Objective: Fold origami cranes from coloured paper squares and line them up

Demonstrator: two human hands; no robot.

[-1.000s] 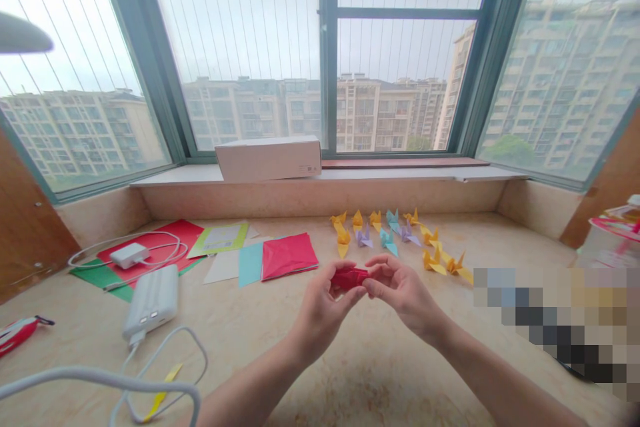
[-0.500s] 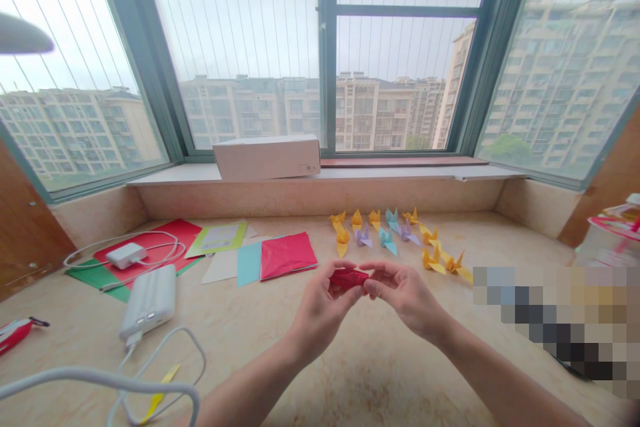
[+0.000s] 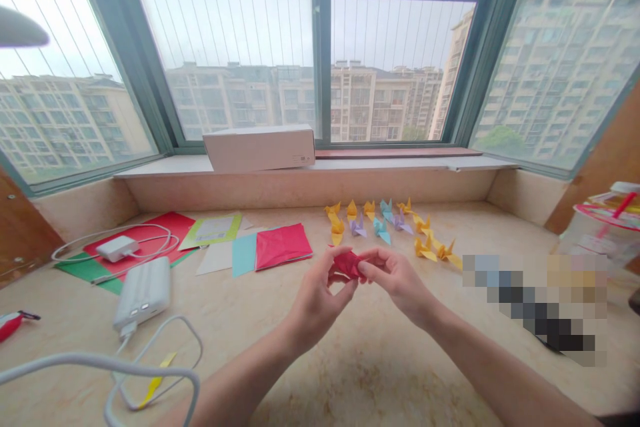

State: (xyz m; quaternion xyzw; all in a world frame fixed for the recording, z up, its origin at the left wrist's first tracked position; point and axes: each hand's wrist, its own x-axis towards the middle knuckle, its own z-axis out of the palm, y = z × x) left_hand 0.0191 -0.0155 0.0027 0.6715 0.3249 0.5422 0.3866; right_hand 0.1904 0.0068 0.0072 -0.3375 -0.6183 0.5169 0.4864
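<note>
My left hand (image 3: 317,297) and right hand (image 3: 397,280) are close together, fingers narrow, both pinching a small folded red paper piece (image 3: 347,265). It sits between the fingertips, up in the air above the marble ledge (image 3: 360,373), not touching it. Just ahead: a group of origami cranes (image 3: 380,227) in yellow, blue and purple. Ahead left: a red paper square (image 3: 283,247) beside a blue sheet (image 3: 244,255). Further left: a white power bank (image 3: 143,293) and its white cable (image 3: 160,347).

Risks: too hard a pinch could crease or tear the thin paper at a fold. Loose grip could drop it. Swinging my right hand forward could knock the cranes.
</note>
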